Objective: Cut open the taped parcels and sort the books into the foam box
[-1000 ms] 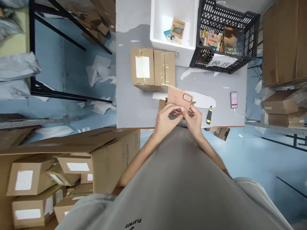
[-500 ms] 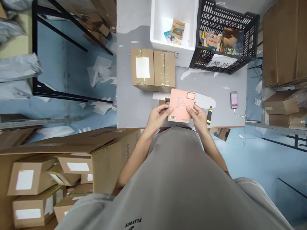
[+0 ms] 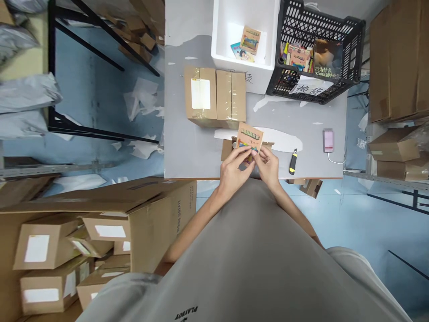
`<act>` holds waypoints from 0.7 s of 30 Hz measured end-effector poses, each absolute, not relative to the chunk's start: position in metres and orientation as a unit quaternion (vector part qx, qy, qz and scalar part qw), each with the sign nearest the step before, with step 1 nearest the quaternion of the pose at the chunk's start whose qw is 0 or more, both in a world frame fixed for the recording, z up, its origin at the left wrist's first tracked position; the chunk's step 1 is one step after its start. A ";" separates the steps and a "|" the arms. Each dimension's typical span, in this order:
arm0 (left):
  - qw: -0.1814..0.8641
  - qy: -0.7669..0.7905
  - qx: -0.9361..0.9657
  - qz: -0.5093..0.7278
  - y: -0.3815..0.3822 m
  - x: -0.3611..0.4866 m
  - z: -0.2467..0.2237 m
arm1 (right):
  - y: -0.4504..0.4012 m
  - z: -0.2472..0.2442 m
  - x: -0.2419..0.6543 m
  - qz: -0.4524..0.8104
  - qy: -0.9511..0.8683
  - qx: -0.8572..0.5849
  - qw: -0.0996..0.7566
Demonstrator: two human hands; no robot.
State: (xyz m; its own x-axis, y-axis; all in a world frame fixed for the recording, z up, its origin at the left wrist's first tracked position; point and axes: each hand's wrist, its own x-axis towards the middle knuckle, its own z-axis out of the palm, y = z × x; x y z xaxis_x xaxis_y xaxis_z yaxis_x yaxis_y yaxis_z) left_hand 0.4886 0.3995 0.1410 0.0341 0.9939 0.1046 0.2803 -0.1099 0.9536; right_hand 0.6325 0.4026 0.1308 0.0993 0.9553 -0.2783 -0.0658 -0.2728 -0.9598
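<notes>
A small book (image 3: 250,135) with an orange-pink, illustrated cover is held up over the near edge of the table. My left hand (image 3: 235,169) is closed on its lower left part, fingers across the cover. At its lower right side, my right hand (image 3: 267,165) pinches the same book. Behind the book and hands lies an opened cardboard box (image 3: 226,150), mostly hidden, with flaps showing on both sides. A black and yellow utility knife (image 3: 292,162) rests to the right of my right hand.
Two taped cardboard boxes (image 3: 201,96) stand beyond the hands. Farther back are a white foam bin (image 3: 243,76) and a black crate (image 3: 355,53), both with books inside. A phone (image 3: 328,141) with a cable lies at the right. A large carton (image 3: 161,223) of parcels stands lower left.
The book's text-and-barcode side has given way to its illustrated cover. Both hands have moved closer together, and the left has shifted right over the book's lower part.
</notes>
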 end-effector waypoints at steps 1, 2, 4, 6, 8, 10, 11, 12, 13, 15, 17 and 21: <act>0.395 0.531 0.605 0.442 0.400 0.486 0.140 | 0.404 0.130 0.637 0.553 -0.381 -0.577 0.465; 0.391 0.534 0.605 0.442 0.402 0.482 0.138 | 0.406 0.129 0.642 0.557 -0.377 -0.574 0.466; 0.386 0.563 0.575 0.450 0.408 0.472 0.134 | 0.409 0.130 0.654 0.570 -0.372 -0.565 0.466; 0.409 0.596 0.514 0.462 0.415 0.463 0.130 | 0.410 0.134 0.663 0.587 -0.373 -0.554 0.458; 0.482 0.594 0.452 0.459 0.422 0.457 0.125 | 0.410 0.137 0.668 0.601 -0.374 -0.547 0.446; 0.567 0.568 0.401 0.442 0.426 0.455 0.120 | 0.411 0.138 0.670 0.605 -0.376 -0.546 0.441; 0.597 0.556 0.383 0.434 0.427 0.455 0.118 | 0.411 0.137 0.670 0.602 -0.378 -0.546 0.443; 0.614 0.549 0.368 0.431 0.427 0.456 0.116 | 0.412 0.134 0.670 0.598 -0.381 -0.547 0.446; 0.622 0.547 0.356 0.432 0.427 0.457 0.115 | 0.412 0.131 0.670 0.594 -0.384 -0.548 0.448; 0.624 0.547 0.338 0.444 0.427 0.460 0.114 | 0.413 0.124 0.670 0.585 -0.393 -0.551 0.447; 0.615 0.552 0.326 0.460 0.425 0.464 0.114 | 0.413 0.119 0.671 0.555 -0.416 -0.567 0.445; 0.585 0.564 0.321 0.487 0.422 0.471 0.113 | 0.408 0.123 0.666 0.410 -0.502 -0.629 0.430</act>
State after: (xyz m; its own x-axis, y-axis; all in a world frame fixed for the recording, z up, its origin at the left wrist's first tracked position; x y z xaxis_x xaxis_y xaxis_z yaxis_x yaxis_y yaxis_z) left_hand 0.4714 0.4224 0.1131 -0.1110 0.9313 -0.3468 -0.2078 0.3195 0.9245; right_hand 0.6661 0.4076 0.1225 0.1597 0.9837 -0.0831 0.2797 -0.1258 -0.9518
